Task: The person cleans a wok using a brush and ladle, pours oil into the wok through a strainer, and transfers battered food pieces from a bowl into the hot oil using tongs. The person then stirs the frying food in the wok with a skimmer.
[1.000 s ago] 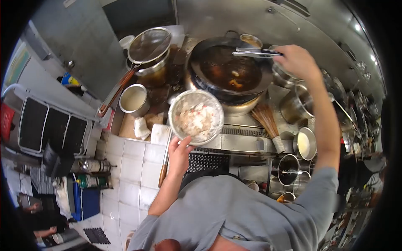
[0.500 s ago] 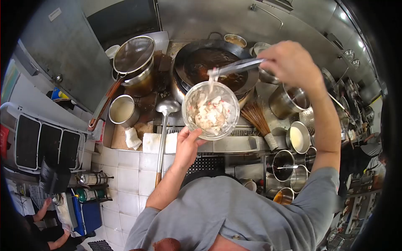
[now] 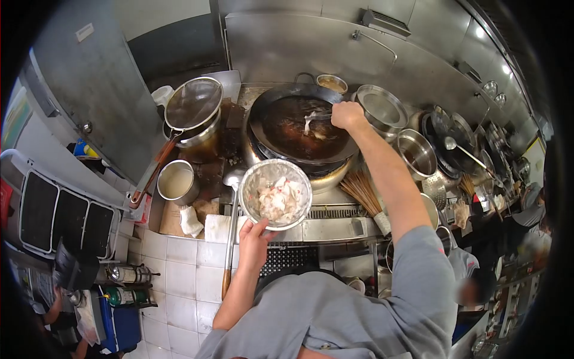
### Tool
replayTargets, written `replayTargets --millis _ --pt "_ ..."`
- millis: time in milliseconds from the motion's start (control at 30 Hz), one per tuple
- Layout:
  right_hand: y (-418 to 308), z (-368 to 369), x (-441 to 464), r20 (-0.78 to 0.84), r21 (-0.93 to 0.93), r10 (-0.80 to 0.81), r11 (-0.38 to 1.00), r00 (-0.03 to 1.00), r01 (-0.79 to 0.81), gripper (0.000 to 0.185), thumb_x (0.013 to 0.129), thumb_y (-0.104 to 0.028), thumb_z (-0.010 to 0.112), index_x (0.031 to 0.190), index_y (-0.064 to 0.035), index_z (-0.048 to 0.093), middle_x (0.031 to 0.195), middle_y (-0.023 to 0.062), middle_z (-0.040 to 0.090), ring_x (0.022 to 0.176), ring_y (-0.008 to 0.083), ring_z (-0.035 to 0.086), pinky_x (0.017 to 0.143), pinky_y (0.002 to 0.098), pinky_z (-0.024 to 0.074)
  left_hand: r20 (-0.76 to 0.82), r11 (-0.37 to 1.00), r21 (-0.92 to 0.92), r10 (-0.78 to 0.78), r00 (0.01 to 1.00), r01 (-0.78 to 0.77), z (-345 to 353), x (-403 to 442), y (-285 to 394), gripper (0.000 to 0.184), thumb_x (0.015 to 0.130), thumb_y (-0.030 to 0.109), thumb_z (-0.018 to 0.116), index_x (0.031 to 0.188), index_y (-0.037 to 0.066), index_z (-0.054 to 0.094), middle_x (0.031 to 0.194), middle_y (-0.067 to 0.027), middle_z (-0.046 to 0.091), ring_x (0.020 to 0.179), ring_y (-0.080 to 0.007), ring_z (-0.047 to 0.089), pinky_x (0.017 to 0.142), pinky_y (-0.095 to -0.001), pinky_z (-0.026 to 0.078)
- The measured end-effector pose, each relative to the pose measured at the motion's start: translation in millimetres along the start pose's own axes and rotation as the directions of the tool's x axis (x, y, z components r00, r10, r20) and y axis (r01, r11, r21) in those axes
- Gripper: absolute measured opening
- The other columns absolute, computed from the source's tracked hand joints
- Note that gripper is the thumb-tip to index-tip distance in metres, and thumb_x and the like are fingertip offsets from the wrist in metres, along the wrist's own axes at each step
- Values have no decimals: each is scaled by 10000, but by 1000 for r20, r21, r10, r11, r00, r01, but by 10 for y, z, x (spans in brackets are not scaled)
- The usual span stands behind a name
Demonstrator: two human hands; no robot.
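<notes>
My left hand (image 3: 254, 248) is closed on the near rim of a metal bowl (image 3: 245, 200), thumb over the edge. Pale, wet, coated food pieces (image 3: 281, 200) with reddish bits lie in the bowl. Out over the large wok (image 3: 267, 106), my right hand (image 3: 348, 115) grips metal tongs (image 3: 321, 117). A pale coated piece (image 3: 308, 124) hangs from the tongs' tips, just above or touching the dark oil (image 3: 293, 140); which one I cannot tell. The bowl is in front of the wok, on my side of it.
A long-handled ladle (image 3: 234, 178) lies left of the bowl. Further left are a mesh strainer (image 3: 194, 105) on a pot and a small pot (image 3: 177, 180) of pale liquid. A bamboo brush (image 3: 362, 192) lies right of the wok, near a metal pot (image 3: 417, 154). Other people are at both sides.
My right hand has moved forward and left, carrying the tongs with a piece from above the bowl to over the wok's oil. The bowl sits lower and further left in view.
</notes>
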State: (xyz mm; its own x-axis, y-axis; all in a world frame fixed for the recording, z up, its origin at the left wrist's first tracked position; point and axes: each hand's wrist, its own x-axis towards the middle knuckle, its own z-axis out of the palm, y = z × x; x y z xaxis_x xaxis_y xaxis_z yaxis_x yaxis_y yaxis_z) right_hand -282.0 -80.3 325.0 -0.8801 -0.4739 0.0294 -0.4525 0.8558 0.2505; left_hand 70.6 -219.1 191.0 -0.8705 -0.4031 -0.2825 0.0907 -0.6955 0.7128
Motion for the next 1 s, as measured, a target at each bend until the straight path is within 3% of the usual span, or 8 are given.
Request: replayTargets --millis 133,233,300,533,667,767,867,1000 --pt "203 -199 81 -105 190 169 971 980 -147 324 805 -255 525 969 -33 696 1012 219 662 957 370 644 850 459 511 -13 999 26 24 1000 -24 -175 -86 47 207 898 56 524 1087 12 597 1054 -90 654 944 -178 631 779 -373 536" --pt "443 -624 -87 -216 101 99 992 971 -78 361 870 -356 563 992 -39 685 967 203 675 919 367 655 820 450 517 -3 999 29 24 1000 -24 -224 -103 116 214 905 60 517 1099 12 595 1070 -91 649 937 -175 632 776 -361 534" --pt "382 -951 -381 -248 125 87 991 965 -57 315 882 -325 572 1003 -55 678 1017 196 666 969 363 637 844 456 503 7 998 68 2 1000 -2 -202 -89 192 229 910 65 515 1121 13 588 1085 -88 645 951 -174 629 790 -357 529" --pt "155 -722 -445 -91 53 198 980 976 -194 301 837 -244 585 1036 -35 669 1100 195 643 1044 350 609 892 441 486 146 988 87 -143 979 131 -182 -322 547 303 881 81 552 1178 28 552 1129 -89 623 1015 -188 596 815 -405 508" --pt "327 -686 -623 -54 10 131 991 990 -130 309 817 -246 587 1023 -32 672 1072 197 650 1020 364 617 874 442 499 126 979 35 -206 970 203 -519 -825 935 356 848 25 539 1197 -49 529 1161 -169 607 1026 -257 610 853 -434 516" --pt "551 -615 -837 -35 -5 155 988 987 -155 293 808 -272 621 1021 -79 683 1064 178 656 1005 362 623 856 447 506 175 984 35 -178 968 174 -905 -1043 984 250 863 6 549 1104 -46 591 1048 -143 658 918 -238 660 792 -404 569" --pt "590 -504 -919 -9 -20 176 984 984 -176 288 810 -269 623 1014 -74 684 1066 182 655 1008 363 621 861 451 503 184 988 38 -154 971 149 -1043 -1249 878 240 867 5 546 1096 -40 596 1037 -138 661 907 -223 661 772 -397 574" --pt "460 -290 -972 13 -20 127 992 992 -127 299 815 -260 624 1027 -56 675 1079 188 651 1023 359 618 871 455 499 42 997 16 -76 996 76 -1017 -1556 544 220 867 42 569 1076 -13 609 1008 -117 671 888 -200 662 727 -370 573"
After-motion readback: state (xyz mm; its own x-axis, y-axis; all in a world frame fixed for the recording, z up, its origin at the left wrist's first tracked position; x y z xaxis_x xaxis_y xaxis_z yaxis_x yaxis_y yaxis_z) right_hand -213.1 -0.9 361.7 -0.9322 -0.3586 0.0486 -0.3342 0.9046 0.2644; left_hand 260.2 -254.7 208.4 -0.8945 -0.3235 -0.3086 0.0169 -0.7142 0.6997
